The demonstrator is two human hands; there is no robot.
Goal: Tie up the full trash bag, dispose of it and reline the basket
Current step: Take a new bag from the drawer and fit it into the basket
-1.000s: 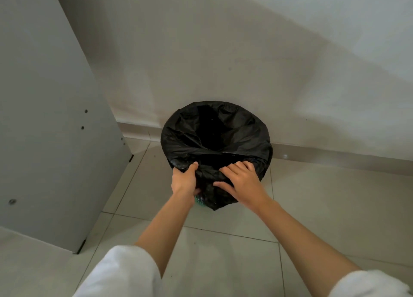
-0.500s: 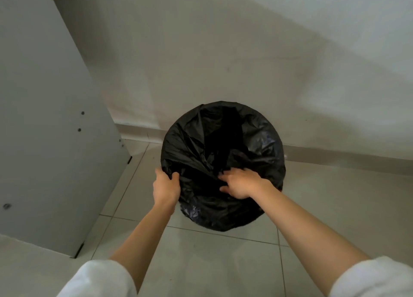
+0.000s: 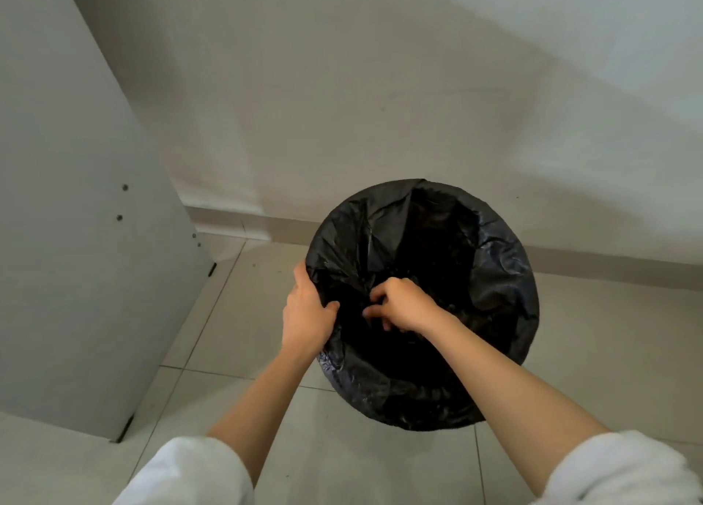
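A black trash bag (image 3: 494,276) covers a round basket standing on the tiled floor near the wall; the basket itself is hidden under the plastic. My left hand (image 3: 306,314) grips the bag's folded-over edge at the basket's left rim, thumb inside. My right hand (image 3: 403,305) reaches down into the bag's opening, fingers curled and pinching the loose black plastic. The inside of the bag is dark and I cannot see any contents.
A grey cabinet panel (image 3: 76,219) with screw heads stands at the left, its corner on the floor close to the basket. A pale wall with a skirting strip (image 3: 247,223) runs behind. Light floor tiles (image 3: 236,333) surround the basket.
The view has come closer over the basket. My left hand slid to the left rim and my right hand moved from the near edge down into the bag's opening.
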